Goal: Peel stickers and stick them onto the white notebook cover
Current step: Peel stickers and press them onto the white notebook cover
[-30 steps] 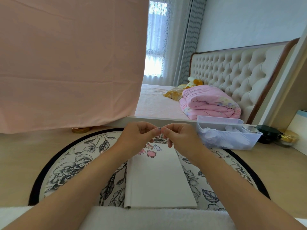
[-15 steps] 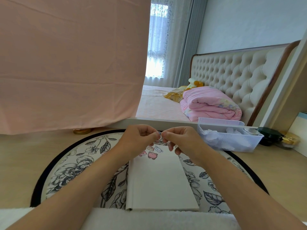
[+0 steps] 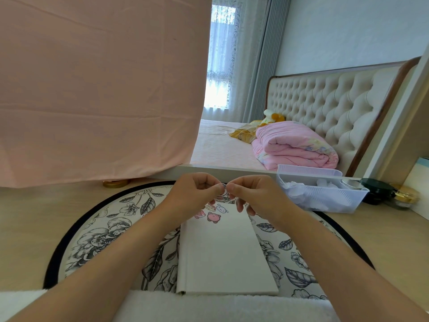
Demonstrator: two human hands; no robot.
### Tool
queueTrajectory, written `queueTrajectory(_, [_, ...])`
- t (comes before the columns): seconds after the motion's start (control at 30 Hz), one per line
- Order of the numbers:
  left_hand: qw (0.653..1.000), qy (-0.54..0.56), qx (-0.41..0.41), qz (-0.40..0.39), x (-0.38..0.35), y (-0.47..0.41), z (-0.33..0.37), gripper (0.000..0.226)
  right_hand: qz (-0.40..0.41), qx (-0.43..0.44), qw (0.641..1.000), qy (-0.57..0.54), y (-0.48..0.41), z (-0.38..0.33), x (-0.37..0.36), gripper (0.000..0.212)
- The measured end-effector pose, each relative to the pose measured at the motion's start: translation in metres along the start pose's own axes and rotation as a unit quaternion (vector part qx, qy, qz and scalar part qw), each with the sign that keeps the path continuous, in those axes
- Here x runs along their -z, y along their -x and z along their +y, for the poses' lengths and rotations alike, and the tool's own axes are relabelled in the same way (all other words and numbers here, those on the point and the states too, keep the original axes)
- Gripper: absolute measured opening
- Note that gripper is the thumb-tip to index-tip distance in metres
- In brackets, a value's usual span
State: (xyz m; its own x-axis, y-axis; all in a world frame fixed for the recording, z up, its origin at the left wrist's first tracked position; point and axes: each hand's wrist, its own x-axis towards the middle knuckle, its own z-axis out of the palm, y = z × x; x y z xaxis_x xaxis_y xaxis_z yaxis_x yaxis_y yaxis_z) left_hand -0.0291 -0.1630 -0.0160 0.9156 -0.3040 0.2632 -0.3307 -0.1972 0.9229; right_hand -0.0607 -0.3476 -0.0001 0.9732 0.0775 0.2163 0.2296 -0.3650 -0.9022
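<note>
The left hand point(image 3: 197, 194) and right hand point(image 3: 255, 197) both pinch a small round sticker point(image 3: 223, 189) above the white notebook point(image 3: 225, 256).

Their fingertips meet on it, other fingers curled, probably so one steadies the backing while the other lifts an edge. The notebook lies closed on the flowered mat point(image 3: 104, 228) directly beneath, a few stickers point(image 3: 212, 213) already at the far end of its cover, so the peeled piece has only a short way down.

From the white notebook point(image 3: 222, 256), bare bench point(image 3: 30, 217) lies open at 9 o'clock past the floral mat point(image 3: 104, 228). A plastic basket point(image 3: 325, 198) blocks 2 o'clock, jars point(image 3: 376, 191) beyond at 3; a pink cloth point(image 3: 92, 89) hangs across 11.
</note>
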Motion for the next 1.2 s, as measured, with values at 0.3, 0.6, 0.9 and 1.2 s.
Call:
queueTrajectory(0.3, [0.998, -0.063, -0.028, 0.012, -0.003, 0.001, -0.003, 0.009, 0.039, 0.049, 0.982, 0.179, 0.001, -0.005, -0.003, 0.019])
queueTrajectory(0.6, [0.995, -0.098, -0.025, 0.012, -0.007, 0.001, -0.005, 0.011, 0.049, 0.064, 0.961, 0.263, 0.0, 0.001, -0.007, 0.024])
queueTrajectory(0.9, [0.997, -0.079, -0.003, 0.027, -0.009, 0.0, -0.007, 0.008, 0.029, -0.026, 0.997, 0.06, 0.004, 0.008, -0.008, 0.02])
queueTrajectory(1.2, [0.955, -0.241, -0.102, 0.143, -0.015, 0.006, -0.005, 0.012, 0.071, -0.013, 0.997, 0.038, 0.003, 0.01, -0.012, 0.02])
